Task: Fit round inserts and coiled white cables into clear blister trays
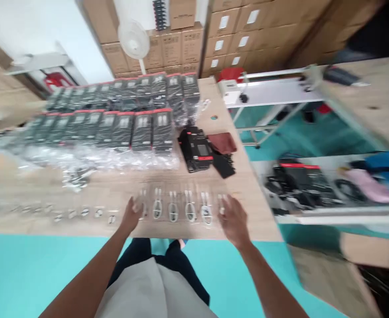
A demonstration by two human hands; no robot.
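A row of several clear bags, each with a coiled white cable (173,211), lies along the near edge of a wooden table (124,183). My left hand (132,215) rests at the left end of that row, its fingers blurred on a bag. My right hand (233,217) is at the right end, fingers spread and touching the last bag. Further left, small clear bags with dark parts (85,213) continue the line.
Rows of black and red packaged boxes (121,126) stand at the back of the table, with loose clear bags in front. A black device (197,150) and a dark red cloth (223,142) lie to the right. Cardboard cartons and a white fan (134,39) stand behind.
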